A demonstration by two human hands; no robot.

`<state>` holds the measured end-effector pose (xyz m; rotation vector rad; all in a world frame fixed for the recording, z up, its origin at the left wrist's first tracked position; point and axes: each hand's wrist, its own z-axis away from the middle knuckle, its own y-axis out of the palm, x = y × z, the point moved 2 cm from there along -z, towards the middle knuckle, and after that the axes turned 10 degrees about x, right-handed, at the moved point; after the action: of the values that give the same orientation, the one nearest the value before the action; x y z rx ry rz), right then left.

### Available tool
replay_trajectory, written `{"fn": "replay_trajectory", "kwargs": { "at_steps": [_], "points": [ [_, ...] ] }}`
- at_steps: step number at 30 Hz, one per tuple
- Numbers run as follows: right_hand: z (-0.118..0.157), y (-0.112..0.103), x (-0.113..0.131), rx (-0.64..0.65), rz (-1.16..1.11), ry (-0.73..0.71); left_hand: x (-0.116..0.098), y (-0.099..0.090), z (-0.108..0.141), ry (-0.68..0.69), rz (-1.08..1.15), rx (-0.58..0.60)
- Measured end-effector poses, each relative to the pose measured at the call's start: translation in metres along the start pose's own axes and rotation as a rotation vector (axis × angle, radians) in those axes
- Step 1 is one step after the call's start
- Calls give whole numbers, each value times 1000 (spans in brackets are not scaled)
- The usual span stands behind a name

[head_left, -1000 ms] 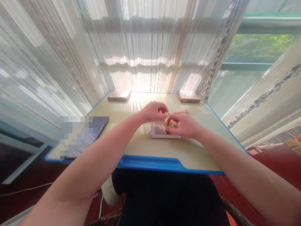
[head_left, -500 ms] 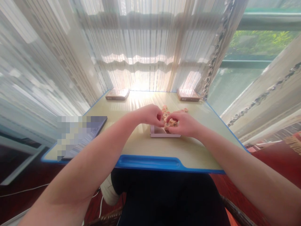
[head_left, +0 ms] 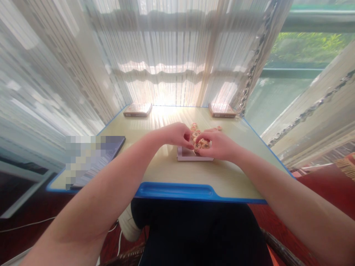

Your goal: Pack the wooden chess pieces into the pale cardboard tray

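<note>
Several round wooden xiangqi pieces [head_left: 197,146] with black and red characters lie heaped in a shallow white box [head_left: 195,159] in the middle of the table. My left hand [head_left: 179,135] hovers over the box's left side, its thumb and curled fingers apart with a gap between them; no piece shows in it. On the right, my right hand [head_left: 217,145] curves around the heap, thumb and index finger against black-lettered pieces. Its other fingertips are hidden. Red-lettered pieces [head_left: 194,126] lie just beyond the box, and another small group [head_left: 219,128] sits behind my right hand.
Flat boxes stand at the table's back left [head_left: 138,109] and back right [head_left: 222,110]. A dark-edged flat object [head_left: 95,166], partly pixelated, lies at the left edge. A blue moulded groove [head_left: 176,191] runs along the front rim. Sheer curtains [head_left: 166,48] hang behind.
My left thumb and fingers have parted slightly. My right hand stays around the pieces, with only a slight shift. The view has tilted a little.
</note>
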<state>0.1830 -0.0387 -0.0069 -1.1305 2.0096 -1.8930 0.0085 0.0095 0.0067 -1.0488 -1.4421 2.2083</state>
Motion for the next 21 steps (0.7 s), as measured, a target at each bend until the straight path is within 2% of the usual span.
{"fn": "replay_trajectory", "kwargs": {
  "at_steps": [10,21],
  "points": [
    [1,-2,6,30,-20,26,2,1,-2,13,34,-22],
    [1,-4,5,61,-10,67,-1,1,-2,-7,-79,26]
  ]
}}
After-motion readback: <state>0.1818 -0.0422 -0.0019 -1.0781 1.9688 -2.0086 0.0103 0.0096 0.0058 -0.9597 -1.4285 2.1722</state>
